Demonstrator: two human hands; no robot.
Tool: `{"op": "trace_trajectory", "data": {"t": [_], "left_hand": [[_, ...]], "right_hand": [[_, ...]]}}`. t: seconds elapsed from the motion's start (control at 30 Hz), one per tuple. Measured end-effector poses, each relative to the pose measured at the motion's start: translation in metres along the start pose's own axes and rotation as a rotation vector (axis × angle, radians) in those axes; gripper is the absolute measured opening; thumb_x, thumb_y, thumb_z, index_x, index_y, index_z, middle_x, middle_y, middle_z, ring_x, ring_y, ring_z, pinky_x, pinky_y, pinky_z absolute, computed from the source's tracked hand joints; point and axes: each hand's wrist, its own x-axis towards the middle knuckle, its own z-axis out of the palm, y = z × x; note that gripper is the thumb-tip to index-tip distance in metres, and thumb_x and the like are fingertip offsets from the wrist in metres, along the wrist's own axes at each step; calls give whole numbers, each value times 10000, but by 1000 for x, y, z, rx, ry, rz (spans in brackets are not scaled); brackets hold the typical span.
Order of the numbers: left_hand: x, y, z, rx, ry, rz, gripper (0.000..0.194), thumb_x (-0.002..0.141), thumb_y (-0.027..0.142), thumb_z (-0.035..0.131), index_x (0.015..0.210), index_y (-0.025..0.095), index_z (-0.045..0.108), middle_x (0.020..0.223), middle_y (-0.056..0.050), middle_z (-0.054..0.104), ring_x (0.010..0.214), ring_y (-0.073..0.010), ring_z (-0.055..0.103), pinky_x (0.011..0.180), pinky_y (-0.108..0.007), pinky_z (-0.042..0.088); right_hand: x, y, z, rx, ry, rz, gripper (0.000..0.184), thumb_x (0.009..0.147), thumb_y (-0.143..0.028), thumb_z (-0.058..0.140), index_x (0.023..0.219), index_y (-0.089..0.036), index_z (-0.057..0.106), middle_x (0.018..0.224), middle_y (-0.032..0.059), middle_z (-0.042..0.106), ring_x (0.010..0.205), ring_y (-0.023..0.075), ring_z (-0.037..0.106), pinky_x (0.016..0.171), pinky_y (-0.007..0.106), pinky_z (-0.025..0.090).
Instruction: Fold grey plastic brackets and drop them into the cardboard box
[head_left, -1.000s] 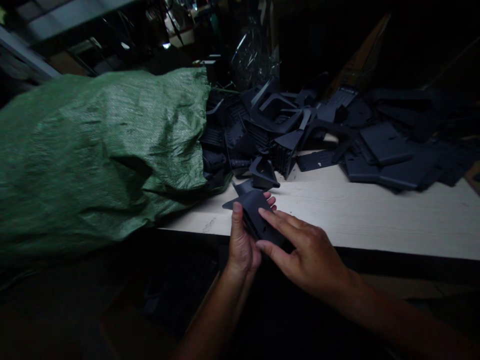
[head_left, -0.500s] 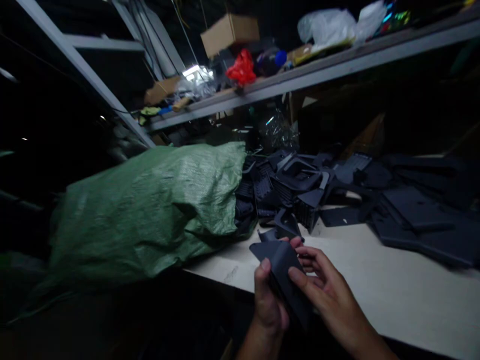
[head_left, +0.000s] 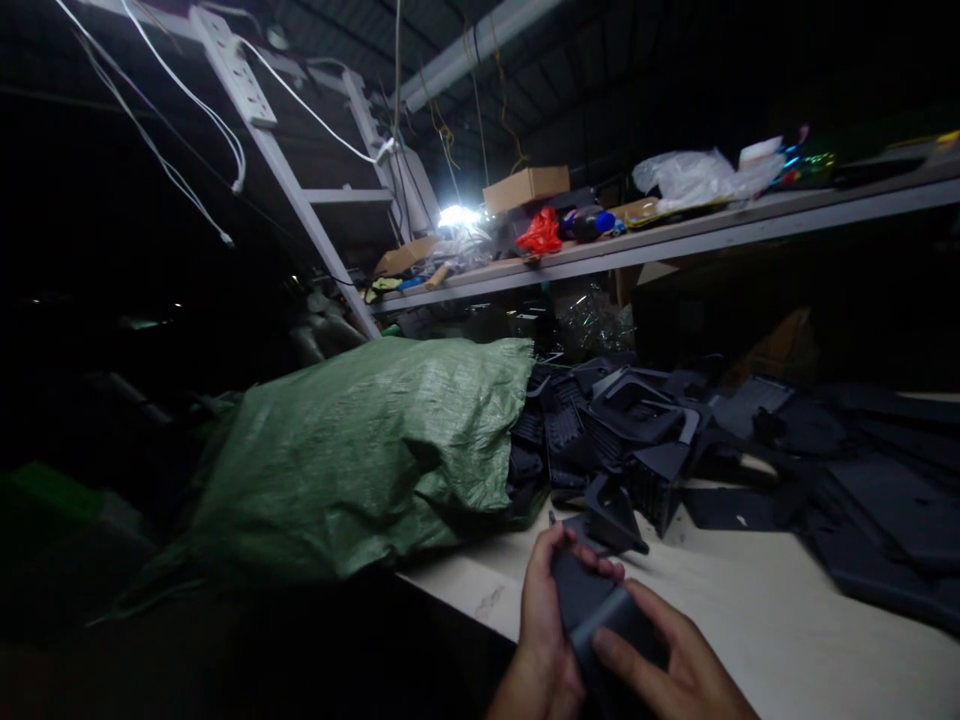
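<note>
At the bottom of the head view, both my hands hold one dark plastic part (head_left: pixel 596 610) over the front edge of a pale wooden table (head_left: pixel 750 620). My left hand (head_left: pixel 544 625) wraps its fingers round the part's left side. My right hand (head_left: pixel 675 665) grips it from the right and below, thumb across its face. Just beyond it lies a heap of black plastic parts (head_left: pixel 652 440), spilling from the open mouth of a green woven sack (head_left: pixel 367 455) that lies on its side at the table's left.
More flat black parts (head_left: pixel 877 500) cover the table's right side. A shelf (head_left: pixel 675 240) above carries a cardboard box (head_left: pixel 525 187), a red bag, plastic bags and a bright lamp. A power strip (head_left: pixel 236 65) with white cables hangs on the rack's slanted post. The surroundings are dark.
The view has tilted upward, so my hands and the part now sit at the bottom edge and the shelf shows. My right hand has moved from lying flat on the part to gripping it.
</note>
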Motion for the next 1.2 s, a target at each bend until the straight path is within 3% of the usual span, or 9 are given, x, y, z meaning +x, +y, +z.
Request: {"op": "trace_trajectory", "data": {"t": [0.07, 0.17, 0.27, 0.47, 0.6, 0.8, 0.87, 1.07, 1.2], "left_hand": [[-6, -3, 0, 104, 11, -1, 366, 897, 388, 619, 614, 158, 593, 564, -55, 602, 601, -189, 649, 693, -304, 527], [-13, -7, -2, 228, 30, 5, 389, 871, 441, 617, 609, 155, 590, 634, -92, 652, 637, -201, 661, 689, -312, 524], [-13, -5, -2, 282, 20, 97, 371, 832, 478, 647, 647, 162, 588, 639, -81, 656, 626, -206, 658, 675, -319, 523], [-15, -2, 5, 323, -91, 222, 306, 811, 451, 733, 811, 187, 579, 568, 5, 605, 627, -215, 690, 733, -339, 566], [-20, -5, 6, 377, -137, 257, 315, 876, 468, 718, 936, 201, 562, 608, 15, 640, 624, -208, 702, 732, -343, 581], [-36, -10, 9, 463, -215, 308, 294, 932, 411, 658, 786, 200, 515, 590, 16, 600, 616, -203, 699, 718, -334, 586], [-37, -10, 10, 479, -219, 329, 322, 943, 415, 636, 740, 190, 526, 592, 13, 594, 635, -204, 711, 744, -343, 592], [-31, -5, 10, 450, -183, 328, 296, 935, 462, 669, 875, 200, 545, 603, 33, 617, 678, -215, 738, 776, -362, 606], [-28, 2, 9, 352, -111, 241, 308, 903, 454, 726, 987, 210, 557, 577, 65, 585, 633, -200, 724, 691, -319, 601]], "right_hand": [[-2, 18, -5, -40, 59, -39, 710, 668, -525, 946, 1285, -234, 752, 1444, 124, 651, 1393, 397, 556, 1112, 438, 544], [-2, 27, -7, -66, 41, -106, 712, 665, -462, 960, 1305, -228, 751, 1434, 134, 657, 1381, 407, 564, 1122, 444, 537], [-1, 12, -1, -56, 10, -127, 712, 690, -488, 938, 1320, -217, 748, 1429, 149, 658, 1366, 420, 577, 1144, 497, 508], [-13, -35, 3, -123, -110, -166, 653, 825, -533, 857, 1386, -238, 699, 1512, 104, 596, 1475, 337, 471, 1268, 516, 320], [-17, -40, -1, -94, -170, -161, 546, 883, -503, 825, 1352, -247, 710, 1468, 81, 639, 1432, 317, 523, 1250, 493, 355], [-31, -26, 3, -78, 20, -225, 504, 787, -467, 915, 1203, -223, 767, 1327, 90, 725, 1312, 340, 617, 1188, 488, 426], [-32, -29, 5, -94, 30, -251, 509, 781, -469, 916, 1195, -213, 768, 1311, 96, 731, 1303, 342, 623, 1178, 479, 439], [-20, -48, -2, -250, -66, -282, 482, 818, -505, 881, 1179, -206, 768, 1316, 99, 730, 1301, 347, 626, 1138, 451, 476], [-19, -36, -20, -406, -157, -383, 392, 938, -468, 776, 1238, -219, 733, 1302, 90, 727, 1218, 307, 663, 1040, 373, 501]]}}
